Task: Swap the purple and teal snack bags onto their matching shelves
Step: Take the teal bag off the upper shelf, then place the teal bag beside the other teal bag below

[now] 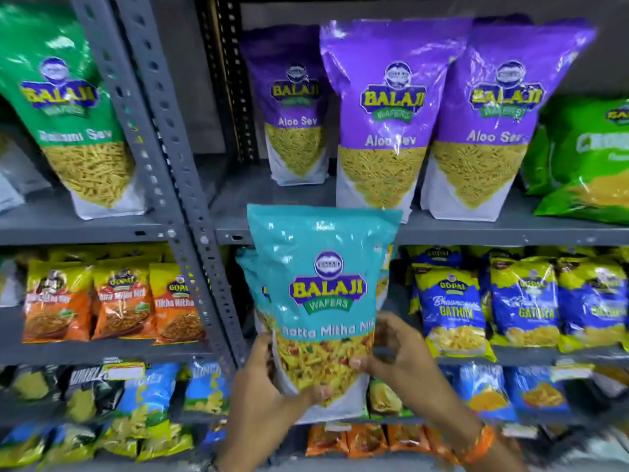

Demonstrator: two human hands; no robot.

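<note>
Teal bag [323, 294] up in front of the middle shelf, left hand [269, 386] and right hand [401, 356] fingers curled around its base; top-heavy, it could flop against the purple bags [391, 114] above.

- The left hand [269, 379] reaches up from below, fingers curled, thumb pressed forward in a grip.
- The right hand [398, 352] mirrors it just beside, fingers bent inward and clasping.
- An orange band [480, 444] circles the right wrist.
</note>
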